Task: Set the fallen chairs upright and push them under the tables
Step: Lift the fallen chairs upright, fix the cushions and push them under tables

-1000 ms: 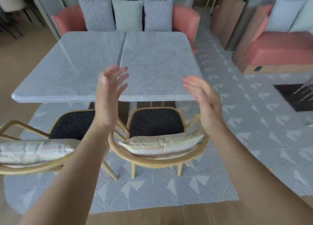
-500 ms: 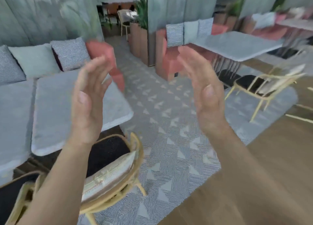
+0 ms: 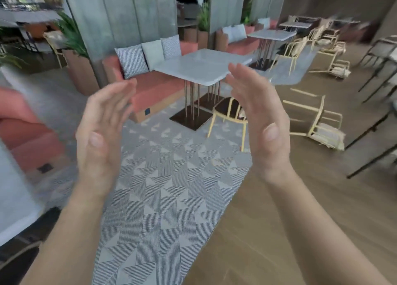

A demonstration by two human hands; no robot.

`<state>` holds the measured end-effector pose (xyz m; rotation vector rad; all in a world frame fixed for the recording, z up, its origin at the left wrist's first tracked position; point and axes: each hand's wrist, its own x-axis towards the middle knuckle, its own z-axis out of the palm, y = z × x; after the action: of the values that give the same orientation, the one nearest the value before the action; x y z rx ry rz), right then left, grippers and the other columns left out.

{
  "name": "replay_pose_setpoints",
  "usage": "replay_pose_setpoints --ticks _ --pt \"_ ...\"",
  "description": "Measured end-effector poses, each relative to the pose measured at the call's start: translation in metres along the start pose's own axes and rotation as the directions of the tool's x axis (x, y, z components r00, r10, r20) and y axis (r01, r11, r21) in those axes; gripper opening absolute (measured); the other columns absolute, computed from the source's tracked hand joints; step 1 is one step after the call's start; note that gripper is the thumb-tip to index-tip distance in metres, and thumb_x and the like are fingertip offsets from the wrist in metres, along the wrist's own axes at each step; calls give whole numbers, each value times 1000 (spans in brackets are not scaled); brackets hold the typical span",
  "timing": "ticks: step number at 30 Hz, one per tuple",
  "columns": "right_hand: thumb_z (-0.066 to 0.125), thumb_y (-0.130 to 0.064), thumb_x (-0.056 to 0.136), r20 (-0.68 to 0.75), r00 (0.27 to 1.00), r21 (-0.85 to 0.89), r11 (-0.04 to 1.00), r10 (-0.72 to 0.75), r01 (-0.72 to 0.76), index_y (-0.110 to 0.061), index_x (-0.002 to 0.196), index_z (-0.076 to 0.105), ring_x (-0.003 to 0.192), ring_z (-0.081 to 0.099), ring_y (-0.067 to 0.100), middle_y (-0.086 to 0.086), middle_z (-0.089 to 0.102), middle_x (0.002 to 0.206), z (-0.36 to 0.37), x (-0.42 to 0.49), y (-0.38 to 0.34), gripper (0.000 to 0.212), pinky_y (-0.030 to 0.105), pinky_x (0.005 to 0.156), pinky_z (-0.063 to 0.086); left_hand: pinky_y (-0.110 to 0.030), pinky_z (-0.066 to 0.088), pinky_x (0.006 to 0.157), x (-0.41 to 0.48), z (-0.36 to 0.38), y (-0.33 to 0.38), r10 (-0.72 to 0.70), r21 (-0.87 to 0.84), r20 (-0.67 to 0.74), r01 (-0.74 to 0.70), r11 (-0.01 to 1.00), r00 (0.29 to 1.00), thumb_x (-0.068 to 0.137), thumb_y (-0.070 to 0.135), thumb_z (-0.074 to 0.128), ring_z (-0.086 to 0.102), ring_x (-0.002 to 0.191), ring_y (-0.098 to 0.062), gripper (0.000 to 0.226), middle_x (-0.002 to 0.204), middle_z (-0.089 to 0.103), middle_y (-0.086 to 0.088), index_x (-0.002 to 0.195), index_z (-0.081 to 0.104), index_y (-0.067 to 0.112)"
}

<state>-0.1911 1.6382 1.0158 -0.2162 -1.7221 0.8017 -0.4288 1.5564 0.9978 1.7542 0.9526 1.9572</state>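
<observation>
A wooden chair (image 3: 318, 123) lies on its side on the wood floor at the right, cushion toward me. Another fallen chair (image 3: 335, 63) lies further back on the right. An upright wooden chair (image 3: 227, 117) with a dark seat stands by the grey marble table (image 3: 199, 67), partly hidden behind my right hand. My left hand (image 3: 103, 132) and my right hand (image 3: 260, 117) are raised in front of me, palms facing each other, fingers straight, holding nothing. Neither hand touches any chair.
A coral bench (image 3: 154, 87) with grey cushions runs behind the table. A patterned grey rug (image 3: 163, 177) covers the floor ahead, wood floor (image 3: 300, 198) to the right. Another table (image 3: 272, 35) with chairs stands further back. Dark metal chair legs (image 3: 373, 151) cross the right edge.
The view has swung right, away from the first table and its two upright chairs, toward the farther table and the fallen chairs. Both hands stay raised and empty.
</observation>
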Motion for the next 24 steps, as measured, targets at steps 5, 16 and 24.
replay_pose_setpoints --ticks 5,16,24 --pt "45 -80 93 -39 999 -50 999 -6 4 4 154 34 150 44 37 25 41 160 -74 26 45 105 49 123 35 -48 35 121 56 72 -56 -16 -61 54 19 998 998 83 87 54 45 150 -32 85 151 56 -2 141 53 26" --pt "49 -78 93 -166 985 -230 973 -40 1 7 154 28 148 46 33 25 40 157 -230 121 212 107 47 121 37 -46 35 121 227 206 -269 23 -230 184 20 973 983 82 84 61 43 151 -29 78 152 58 5 139 57 32" --pt "50 -79 92 -327 945 -370 923 -19 -110 -2 155 26 149 45 37 20 40 160 -400 146 282 103 47 121 37 -43 35 120 338 382 -388 84 -377 383 73 923 920 85 83 58 43 152 -29 71 154 56 3 139 57 37"
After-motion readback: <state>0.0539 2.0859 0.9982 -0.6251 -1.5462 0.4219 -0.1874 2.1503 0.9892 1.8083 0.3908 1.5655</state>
